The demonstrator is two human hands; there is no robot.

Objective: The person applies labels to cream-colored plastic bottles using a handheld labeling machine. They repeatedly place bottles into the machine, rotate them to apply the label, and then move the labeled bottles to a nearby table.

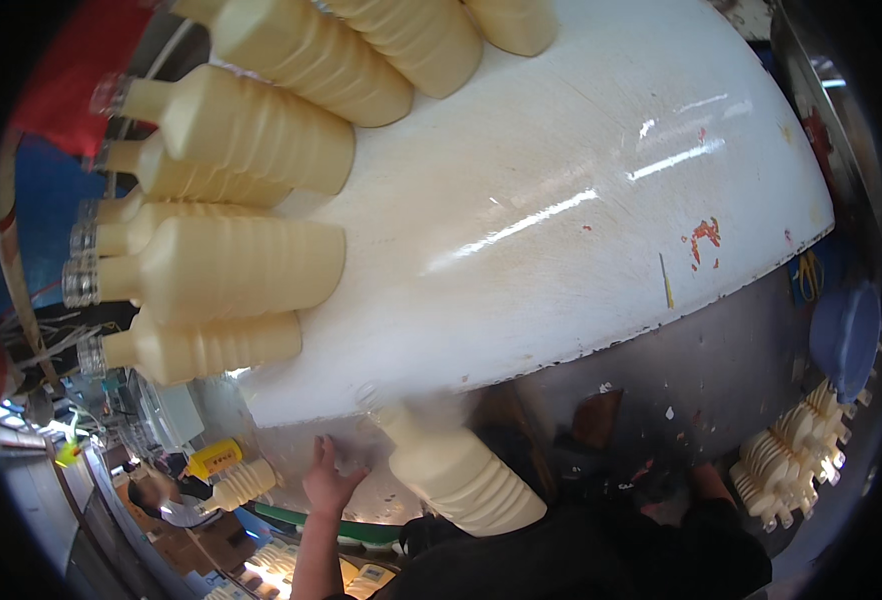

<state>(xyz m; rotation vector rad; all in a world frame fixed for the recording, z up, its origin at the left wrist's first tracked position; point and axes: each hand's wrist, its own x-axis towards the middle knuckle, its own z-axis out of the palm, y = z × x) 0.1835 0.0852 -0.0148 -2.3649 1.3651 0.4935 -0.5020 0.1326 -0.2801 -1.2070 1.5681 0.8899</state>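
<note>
A cream ribbed plastic bottle (466, 475) with a clear neck lies tilted against my dark clothing, its neck over the white table's near edge. To its left, my left hand (331, 487) is raised with thumb and fingers apart, holding nothing and not touching the bottle. Only part of my right hand (706, 482) shows beside a dark sleeve at the lower right. Its fingers are blurred and hidden, so whether they hold anything is unclear. Several similar bottles (246, 260) stand along the left and far side of the white table (521, 300).
A blue-grey basin (846, 340) sits at the right, above a stack of cream bottles (791, 455). Yellow-handled scissors (809, 275) lie near the table's right corner. A person (166, 500) is at the lower left, near a yellow container (214, 458).
</note>
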